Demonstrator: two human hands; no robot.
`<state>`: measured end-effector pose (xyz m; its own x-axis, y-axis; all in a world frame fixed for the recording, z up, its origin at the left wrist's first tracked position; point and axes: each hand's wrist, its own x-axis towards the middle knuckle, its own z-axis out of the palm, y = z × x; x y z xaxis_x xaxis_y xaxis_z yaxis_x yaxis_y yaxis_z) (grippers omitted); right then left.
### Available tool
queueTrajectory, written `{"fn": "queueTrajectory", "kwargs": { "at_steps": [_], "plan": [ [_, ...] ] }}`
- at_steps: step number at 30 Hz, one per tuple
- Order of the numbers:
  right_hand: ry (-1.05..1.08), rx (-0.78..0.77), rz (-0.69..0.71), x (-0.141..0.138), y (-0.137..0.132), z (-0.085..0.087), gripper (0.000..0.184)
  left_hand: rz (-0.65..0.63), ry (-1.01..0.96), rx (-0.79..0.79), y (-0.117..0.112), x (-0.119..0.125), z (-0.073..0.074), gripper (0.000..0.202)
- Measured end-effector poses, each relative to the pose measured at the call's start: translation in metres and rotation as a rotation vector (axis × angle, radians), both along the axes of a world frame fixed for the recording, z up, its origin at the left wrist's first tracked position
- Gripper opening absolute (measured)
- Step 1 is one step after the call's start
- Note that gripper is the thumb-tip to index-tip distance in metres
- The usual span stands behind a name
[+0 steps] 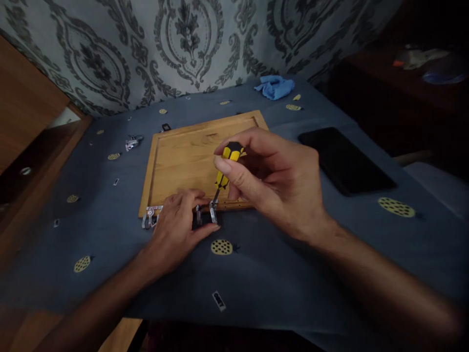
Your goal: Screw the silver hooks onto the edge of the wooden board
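A wooden panel (190, 151) with a raised frame lies flat on a blue cloth (274, 274) printed with pineapples. My right hand (278, 181) is closed round a yellow-and-black screwdriver (227, 164), held upright with its tip down on a metal hinge (212, 212) at the panel's near edge. My left hand (179, 225) rests on the cloth, fingers curled and pressing on the hinge beside the tip. Another metal hinge (150, 216) sits at the panel's near left corner.
A black phone (344, 159) lies to the right of the panel. A crumpled blue rag (274, 87) sits at the back by the patterned wall. A small metal part (132, 143) lies to the panel's left. Wooden furniture stands at far left.
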<state>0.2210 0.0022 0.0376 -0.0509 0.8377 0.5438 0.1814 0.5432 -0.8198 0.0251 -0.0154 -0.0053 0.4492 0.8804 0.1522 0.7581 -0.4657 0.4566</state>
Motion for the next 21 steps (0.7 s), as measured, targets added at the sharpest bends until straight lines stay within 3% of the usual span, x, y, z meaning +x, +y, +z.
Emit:
{"fn": "queueTrajectory", "kwargs": {
  "at_steps": [13,21],
  "plan": [
    [0.031,-0.066,0.098,-0.002,0.0,0.0,0.015,-0.013,0.014,0.036,0.0,0.002,0.003,0.043],
    [0.073,-0.193,0.294,0.0,-0.002,0.009,0.014,-0.028,0.006,0.057,0.0,0.002,0.002,0.042]
  ]
}}
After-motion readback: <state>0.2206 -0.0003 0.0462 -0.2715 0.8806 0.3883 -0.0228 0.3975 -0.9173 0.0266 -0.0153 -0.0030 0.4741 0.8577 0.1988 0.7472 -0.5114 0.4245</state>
